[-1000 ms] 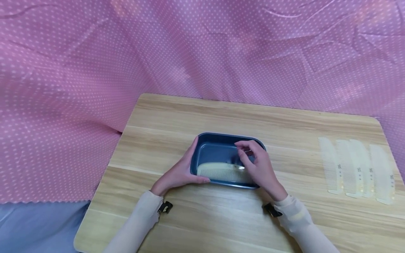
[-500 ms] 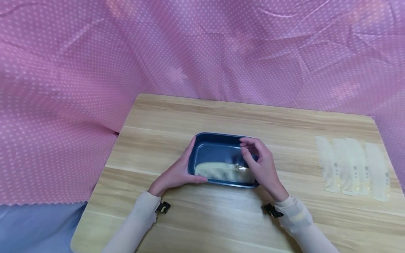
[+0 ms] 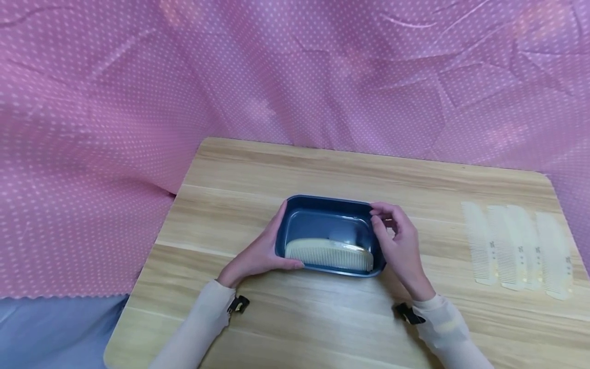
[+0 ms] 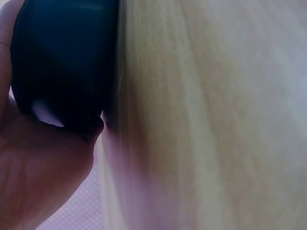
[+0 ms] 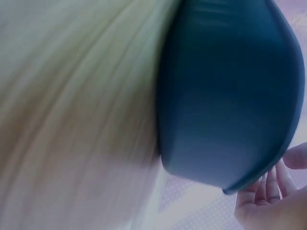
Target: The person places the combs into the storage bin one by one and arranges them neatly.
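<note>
A dark blue rectangular tray (image 3: 327, 204) lies on the wooden table, and one cream-coloured comb (image 3: 329, 253) rests inside it along the near wall. My left hand (image 3: 260, 251) holds the tray's left end, thumb at the near rim and fingers along the side. In the left wrist view, the tray's outer wall (image 4: 67, 52) sits against that palm. My right hand (image 3: 402, 248) is at the tray's right rim, its fingers loosely bent and holding nothing. From the right wrist view, the thumb and fingers (image 5: 272, 189) appear close beside the rim; contact is unclear.
Several pale combs (image 3: 479, 241) lie side by side toward the right of the wooden table (image 3: 276, 164). A pink dotted cloth (image 3: 276, 77) hangs behind the table and along its left side. Both wrists carry small black clips (image 3: 238, 304).
My right hand has drawn back to the right, from above the tray's inside to its right rim, uncovering the comb's right end. The left hand keeps its hold.
</note>
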The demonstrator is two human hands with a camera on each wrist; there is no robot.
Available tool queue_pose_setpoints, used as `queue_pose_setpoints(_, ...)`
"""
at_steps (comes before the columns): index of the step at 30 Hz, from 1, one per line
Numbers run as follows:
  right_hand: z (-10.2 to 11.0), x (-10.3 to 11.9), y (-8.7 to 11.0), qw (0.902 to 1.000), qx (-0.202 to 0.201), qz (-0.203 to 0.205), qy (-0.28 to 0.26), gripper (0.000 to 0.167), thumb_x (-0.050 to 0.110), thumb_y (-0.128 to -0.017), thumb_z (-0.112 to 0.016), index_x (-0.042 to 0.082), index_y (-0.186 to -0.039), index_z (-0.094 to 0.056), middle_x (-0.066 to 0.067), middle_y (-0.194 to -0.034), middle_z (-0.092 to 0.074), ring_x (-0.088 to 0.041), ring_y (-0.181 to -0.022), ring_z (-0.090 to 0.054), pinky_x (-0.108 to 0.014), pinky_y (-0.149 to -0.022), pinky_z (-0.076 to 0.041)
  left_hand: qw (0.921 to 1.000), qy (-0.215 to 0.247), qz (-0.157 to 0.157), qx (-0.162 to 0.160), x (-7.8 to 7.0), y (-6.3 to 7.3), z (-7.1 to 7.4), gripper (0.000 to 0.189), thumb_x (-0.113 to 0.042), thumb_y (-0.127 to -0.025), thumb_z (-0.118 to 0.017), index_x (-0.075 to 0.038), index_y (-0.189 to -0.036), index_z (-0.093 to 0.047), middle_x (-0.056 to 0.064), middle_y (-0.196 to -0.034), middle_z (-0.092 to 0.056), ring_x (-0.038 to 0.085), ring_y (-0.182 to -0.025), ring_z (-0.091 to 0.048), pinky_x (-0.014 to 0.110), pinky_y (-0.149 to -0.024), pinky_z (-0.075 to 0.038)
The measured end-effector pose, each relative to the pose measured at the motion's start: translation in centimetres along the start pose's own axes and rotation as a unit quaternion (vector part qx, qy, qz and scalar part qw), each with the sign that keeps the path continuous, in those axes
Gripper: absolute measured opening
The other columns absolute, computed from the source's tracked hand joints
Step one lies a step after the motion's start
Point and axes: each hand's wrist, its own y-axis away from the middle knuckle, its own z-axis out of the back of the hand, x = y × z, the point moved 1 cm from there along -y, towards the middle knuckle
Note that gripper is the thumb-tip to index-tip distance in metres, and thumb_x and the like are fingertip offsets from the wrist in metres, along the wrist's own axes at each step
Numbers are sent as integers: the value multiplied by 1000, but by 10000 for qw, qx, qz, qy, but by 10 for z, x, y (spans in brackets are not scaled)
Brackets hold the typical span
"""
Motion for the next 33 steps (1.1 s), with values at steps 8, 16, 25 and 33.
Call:
queue_pose_setpoints(8, 16, -5, 3, 9995, -275, -151, 18, 28, -3, -106, -63, -3, -133, -70, -19, -116, -71, -18, -106, -64, -22, -92, -50, 10000, -1, 18, 12, 3, 0, -1, 144, -33, -82, -99, -37, -175, 10, -9, -181, 1, 24, -166, -4, 65, -127, -16)
queue_pose_setpoints(16, 29, -10, 5, 9973, -545, -492, -30, 28, -5, -108, -59, -3, -134, -70, -24, -117, -68, -17, -108, -64, -25, -95, -50, 9999, 88, 124, 47, -5, 1, 1, 142, -30, -83, -98, -41, -174, 10, -9, -181, 0, 23, -166, -5, 66, -127, -15)
queue_pose_setpoints(25, 42, -11, 4, 9946, -797, -660, -62, 30, -6, -107, -60, -4, -136, -67, -20, -121, -68, -16, -109, -66, -23, -93, -51, 9999, 53, 92, 9, 2, 1, 2, 141, -33, -82, -99, -51, -171, 10, -14, -180, -2, 21, -165, -7, 66, -127, -17)
queue_pose_setpoints(33, 62, -17, 5, 9872, -1100, -960, 641, 32, 4, -107, -66, -1, -138, -68, -3, -119, -71, -8, -109, -63, -21, -89, -47, 9999, 52, 79, 65, 2, 0, 2, 142, -34, -82, -98, -48, -172, 11, -15, -180, -1, 19, -165, -7, 66, -127, -17)
